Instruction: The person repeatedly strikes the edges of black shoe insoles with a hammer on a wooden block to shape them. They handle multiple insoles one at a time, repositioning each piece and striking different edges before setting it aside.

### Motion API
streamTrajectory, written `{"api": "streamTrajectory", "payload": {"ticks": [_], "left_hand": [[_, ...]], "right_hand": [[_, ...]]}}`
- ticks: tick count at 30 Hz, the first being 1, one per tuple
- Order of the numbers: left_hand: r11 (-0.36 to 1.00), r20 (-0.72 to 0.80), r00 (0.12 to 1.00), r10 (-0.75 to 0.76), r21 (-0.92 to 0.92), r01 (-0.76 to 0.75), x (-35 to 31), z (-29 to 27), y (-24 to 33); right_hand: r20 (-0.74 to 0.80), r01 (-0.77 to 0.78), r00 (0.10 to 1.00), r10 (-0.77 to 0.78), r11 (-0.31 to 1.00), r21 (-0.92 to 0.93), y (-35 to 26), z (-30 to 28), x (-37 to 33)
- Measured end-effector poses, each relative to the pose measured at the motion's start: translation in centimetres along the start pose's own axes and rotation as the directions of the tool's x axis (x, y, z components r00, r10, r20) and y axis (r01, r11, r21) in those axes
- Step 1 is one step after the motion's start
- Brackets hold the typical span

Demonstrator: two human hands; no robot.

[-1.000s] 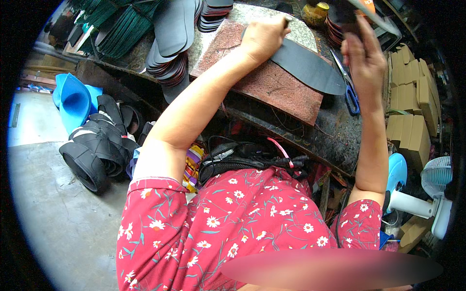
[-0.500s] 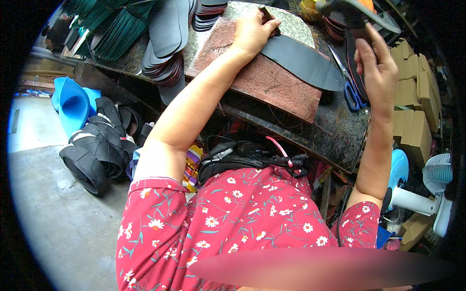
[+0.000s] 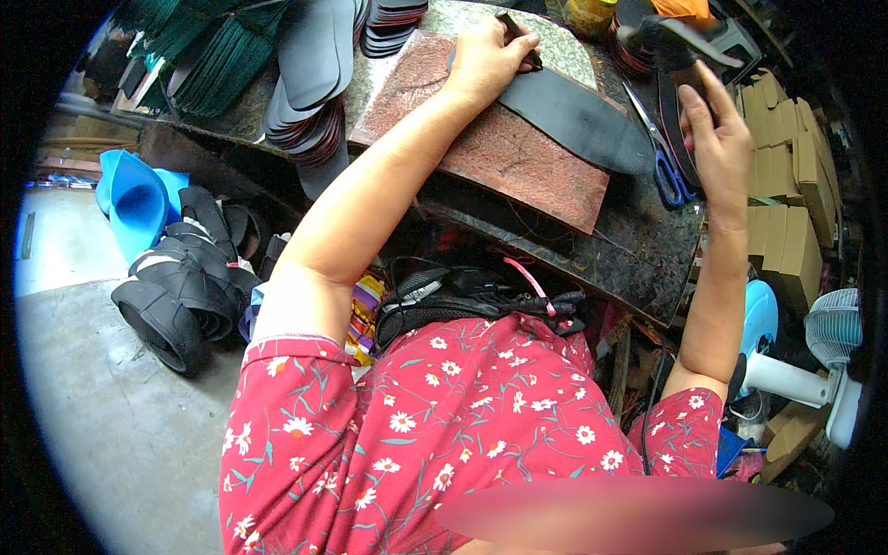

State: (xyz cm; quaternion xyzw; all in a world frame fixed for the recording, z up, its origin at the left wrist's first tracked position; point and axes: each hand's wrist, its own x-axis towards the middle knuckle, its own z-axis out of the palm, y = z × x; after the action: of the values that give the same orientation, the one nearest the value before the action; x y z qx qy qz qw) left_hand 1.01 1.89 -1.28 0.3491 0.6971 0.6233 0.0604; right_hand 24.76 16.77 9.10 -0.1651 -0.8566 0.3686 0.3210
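My left hand (image 3: 483, 63) presses on the near end of a long dark sole piece (image 3: 578, 118) and is shut on a small dark tool (image 3: 518, 35) whose tip pokes out past the fingers. The sole piece lies across a reddish-brown board (image 3: 504, 162) on the stone-topped bench. At the bench's right side, my right hand (image 3: 720, 139) is raised with fingers up and grips a narrow dark strip (image 3: 670, 120) by its edge. Blue-handled scissors (image 3: 664, 166) lie just left of that hand.
Stacks of dark soles (image 3: 310, 79) and green strips (image 3: 208, 51) crowd the bench's left end. Cardboard boxes (image 3: 786, 213) stand along the right, with a white fan (image 3: 832, 342) below them. Blue moulds (image 3: 139, 199) and black straps (image 3: 180, 291) lie on the floor to the left.
My right hand has drifted a little right and down and closed on the dark strip. My left hand has stayed on the sole piece with the tool.
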Motion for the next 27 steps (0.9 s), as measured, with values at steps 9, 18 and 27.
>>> {"api": "streamTrajectory", "payload": {"ticks": [9, 18, 27], "left_hand": [[0.701, 0.163, 0.839, 0.520, 0.479, -0.528, -0.8, 2.0, 1.6], [0.995, 0.025, 0.997, 0.079, 0.065, -0.081, -0.1, 1.2, 0.2], [0.770, 0.067, 0.889, 0.452, 0.475, -0.427, -1.5, 3.1, 1.7]], "right_hand": [[0.035, 0.092, 0.996, -0.086, 0.971, -0.220, 0.2, 2.5, -0.9], [-0.080, 0.116, 0.991, -0.105, 0.982, 0.150, -2.0, -1.2, -0.7], [-0.014, 0.030, 0.999, -0.034, 0.973, -0.227, 1.6, 1.8, -1.9]]}}
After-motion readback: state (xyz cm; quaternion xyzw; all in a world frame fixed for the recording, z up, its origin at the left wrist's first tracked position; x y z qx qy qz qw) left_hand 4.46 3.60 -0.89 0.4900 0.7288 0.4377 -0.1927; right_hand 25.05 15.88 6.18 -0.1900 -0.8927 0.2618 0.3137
